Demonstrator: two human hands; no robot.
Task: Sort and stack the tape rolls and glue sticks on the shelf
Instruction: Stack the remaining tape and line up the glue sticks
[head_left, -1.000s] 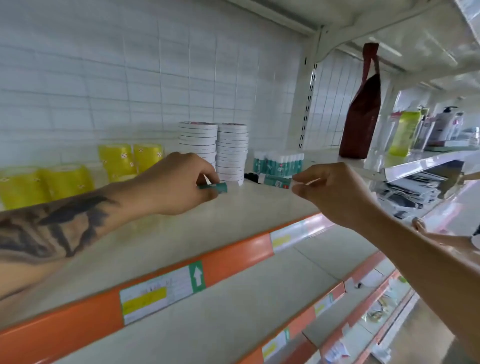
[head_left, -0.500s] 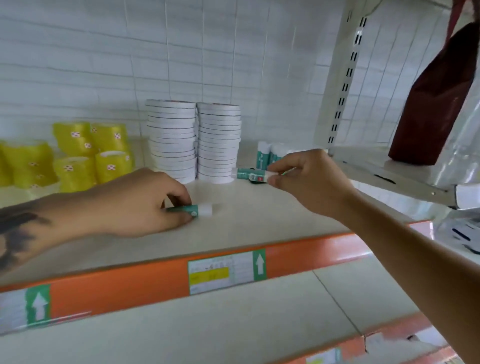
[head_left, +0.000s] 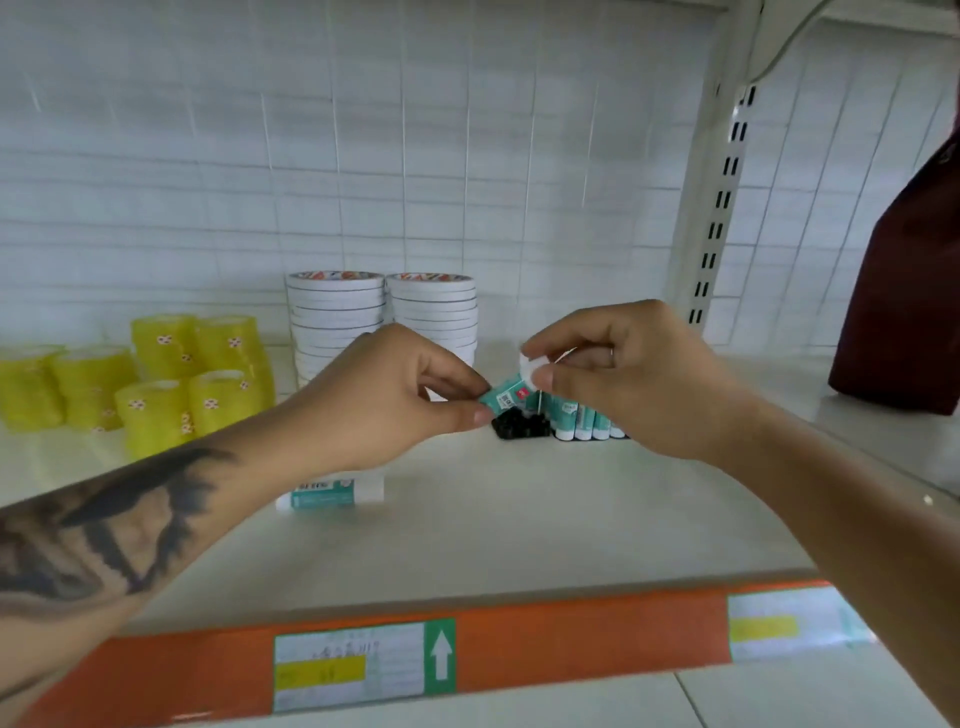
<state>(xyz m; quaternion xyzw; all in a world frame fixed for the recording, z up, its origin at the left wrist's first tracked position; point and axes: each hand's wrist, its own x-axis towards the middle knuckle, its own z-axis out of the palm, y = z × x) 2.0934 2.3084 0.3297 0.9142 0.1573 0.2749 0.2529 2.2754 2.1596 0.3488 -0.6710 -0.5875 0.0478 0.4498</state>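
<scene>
A teal-and-white glue stick (head_left: 508, 396) is held between both hands above the shelf. My left hand (head_left: 395, 395) pinches its lower teal end, and my right hand (head_left: 618, 374) pinches its white cap end. Another glue stick (head_left: 332, 493) lies on its side on the shelf (head_left: 519, 519), under my left forearm. Upright glue sticks (head_left: 582, 421) stand in a black holder (head_left: 519, 428) behind my hands, partly hidden. Two stacks of white tape rolls (head_left: 382, 317) stand at the back. Yellow tape rolls (head_left: 156, 379) are grouped at the left.
An orange price strip (head_left: 571, 649) with labels runs along the shelf's front edge. A dark red bag (head_left: 909, 291) hangs at the right. A white perforated upright post (head_left: 717, 208) divides the shelving, and a lower shelf shows at the bottom.
My left hand let go of its glue stick, which now lies on the shelf, and moved right to pinch the stick in my right hand. The view shifted closer.
</scene>
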